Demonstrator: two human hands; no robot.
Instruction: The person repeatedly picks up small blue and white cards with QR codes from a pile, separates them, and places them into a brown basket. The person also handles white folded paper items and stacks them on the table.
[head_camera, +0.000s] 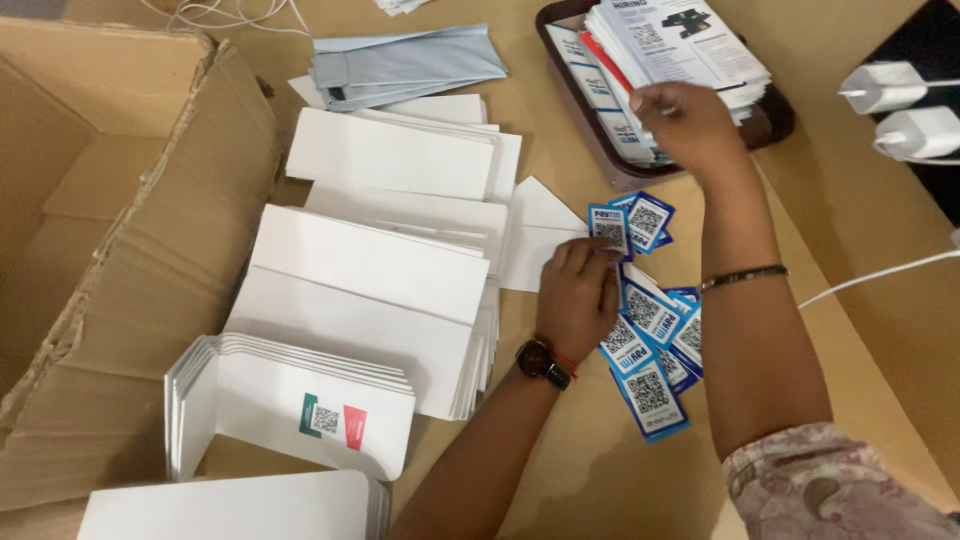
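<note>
Pressing down at frame centre, your left hand (578, 296) pinches a blue code sticker (609, 227) at the white envelope (535, 245), above the scattered stickers (650, 350). Your right hand (688, 125), upper right, closes its fingers on leaflets (680, 40) in the brown tray (775, 125).

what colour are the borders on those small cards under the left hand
Blue, around white centres; the small cards show best in the head view.

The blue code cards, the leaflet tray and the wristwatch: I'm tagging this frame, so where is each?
blue code cards (650, 395), head view, face of the lowest card.
leaflet tray (775, 125), head view, bare right rim.
wristwatch (537, 358), head view, its dial.
</note>
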